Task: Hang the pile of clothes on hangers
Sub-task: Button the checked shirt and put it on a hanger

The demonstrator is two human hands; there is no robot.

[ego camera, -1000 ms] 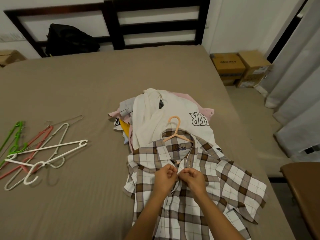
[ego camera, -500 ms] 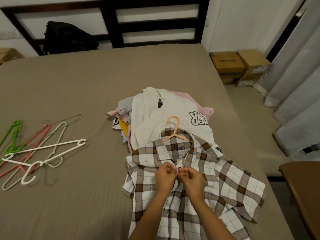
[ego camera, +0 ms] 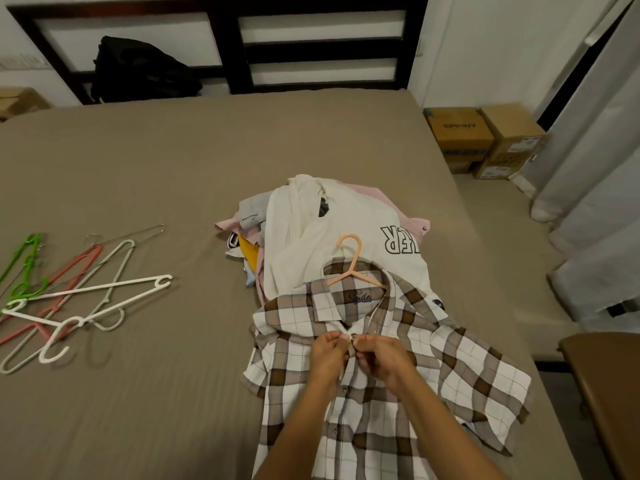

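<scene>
A brown and white plaid shirt (ego camera: 450, 368) lies flat on the bed with a peach hanger (ego camera: 353, 261) inside its collar, the hook sticking out at the top. My left hand (ego camera: 329, 355) and my right hand (ego camera: 381, 358) meet just below the collar and pinch the two front edges of the shirt together at a button. Behind the shirt sits the pile of clothes (ego camera: 311, 230), topped by a cream top with black letters. Several loose hangers (ego camera: 69, 299), white, pink, green and wire, lie at the left of the bed.
The brown bed sheet (ego camera: 156, 168) spreads wide between hangers and pile. A black bag (ego camera: 138, 71) leans at the dark headboard. Cardboard boxes (ego camera: 485, 136) stand on the floor at the right, beside grey curtains (ego camera: 595, 202). A brown seat (ego camera: 609, 393) sits at the lower right.
Both hands stay at the same spot on the shirt front, fingers working slightly at the button. The shirt and hanger have not shifted.
</scene>
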